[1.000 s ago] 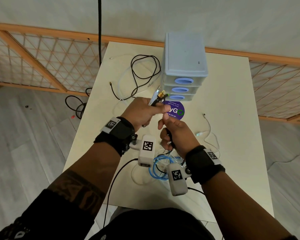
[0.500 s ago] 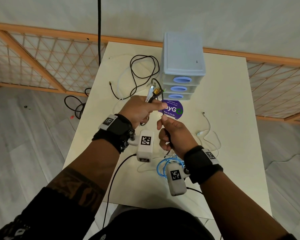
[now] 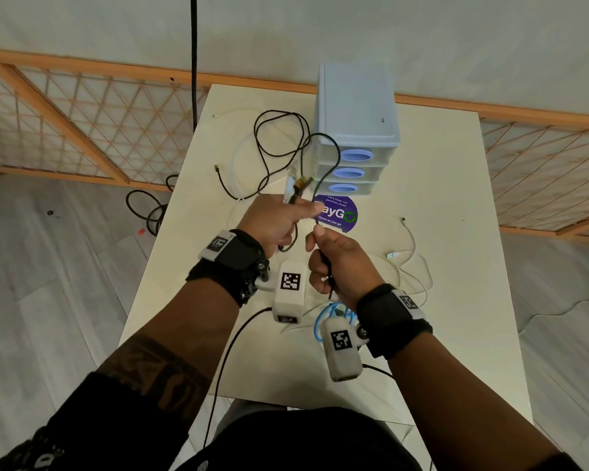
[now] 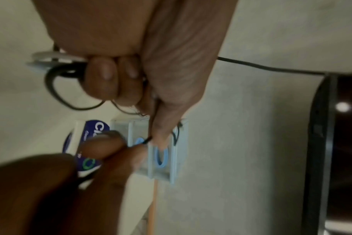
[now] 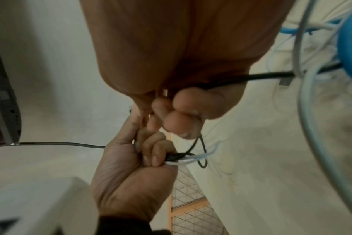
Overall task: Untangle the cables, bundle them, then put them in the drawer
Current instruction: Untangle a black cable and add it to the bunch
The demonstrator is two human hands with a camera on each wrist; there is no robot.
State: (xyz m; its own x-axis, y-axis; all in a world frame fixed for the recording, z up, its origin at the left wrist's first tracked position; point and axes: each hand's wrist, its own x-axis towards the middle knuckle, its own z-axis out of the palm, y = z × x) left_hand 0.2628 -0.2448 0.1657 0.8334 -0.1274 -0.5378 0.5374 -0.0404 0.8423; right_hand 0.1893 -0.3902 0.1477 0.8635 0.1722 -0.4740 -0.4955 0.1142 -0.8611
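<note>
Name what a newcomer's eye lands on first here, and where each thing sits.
First, the two hands raised mid-table: the left hand grips a bunch of black and white cable ends, while the right hand pinches a black cable looping up from it. Behind them stands a pale blue drawer unit, drawers closed, with a purple round sticker before it.

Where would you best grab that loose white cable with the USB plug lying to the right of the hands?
Probably by the stiff USB plug at the end of the white cable, coming from above with thumb and finger on its two sides. It lies flat on the table, apart from the other cables, so nothing blocks it, and the thin cord would just trail after.
</note>
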